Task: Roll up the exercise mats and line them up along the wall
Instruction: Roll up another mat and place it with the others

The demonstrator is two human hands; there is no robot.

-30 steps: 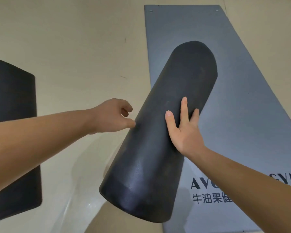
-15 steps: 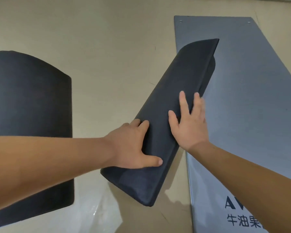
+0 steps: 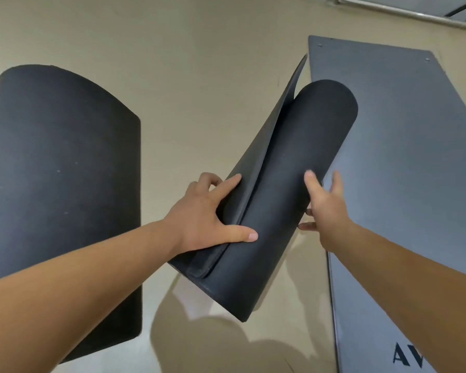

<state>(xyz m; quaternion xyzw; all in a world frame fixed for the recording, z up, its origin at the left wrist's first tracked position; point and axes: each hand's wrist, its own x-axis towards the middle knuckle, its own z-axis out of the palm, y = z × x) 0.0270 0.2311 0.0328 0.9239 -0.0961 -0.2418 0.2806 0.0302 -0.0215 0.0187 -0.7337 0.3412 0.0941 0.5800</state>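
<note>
Roll point(image 3: 293, 170) sits clasped between both hands. Left hand point(image 3: 207, 219) pinches its loose flap, thumb on top; right hand point(image 3: 331, 211) cups the opposite side, fingers point(image 3: 305, 226) curled under.

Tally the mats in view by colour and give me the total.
Black: 2, the partly rolled black mat and the black mat at the left.
Grey: 1, the grey mat lying flat at the right.
Total: 3 mats.
</note>
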